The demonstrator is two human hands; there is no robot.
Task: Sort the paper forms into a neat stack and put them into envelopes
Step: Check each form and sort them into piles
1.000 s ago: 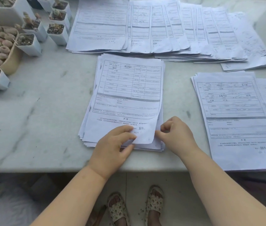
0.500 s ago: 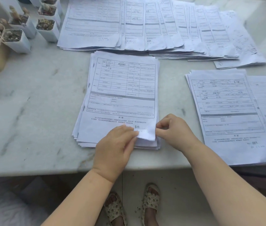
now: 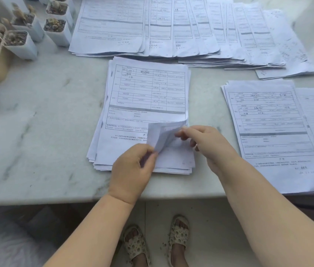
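Resting near the middle of the desk's [image 3: 37, 132] front edge, the centre stack of forms [image 3: 144, 97] had the near right corner of its top sheet [image 3: 162, 135] curled up and back. The left hand [image 3: 133, 170] pinched that corner's lower edge between thumb and fingers, and the right hand [image 3: 206, 143] pinched its upper edge. A fanned row of forms [image 3: 190, 29] lay along the far edge, another stack of forms [image 3: 271, 132] sat at the near right corner, and small plant pots [image 3: 23, 43] stood at the far left corner.

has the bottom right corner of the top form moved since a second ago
Yes. The right hand has peeled the corner up and back over the centre stack.
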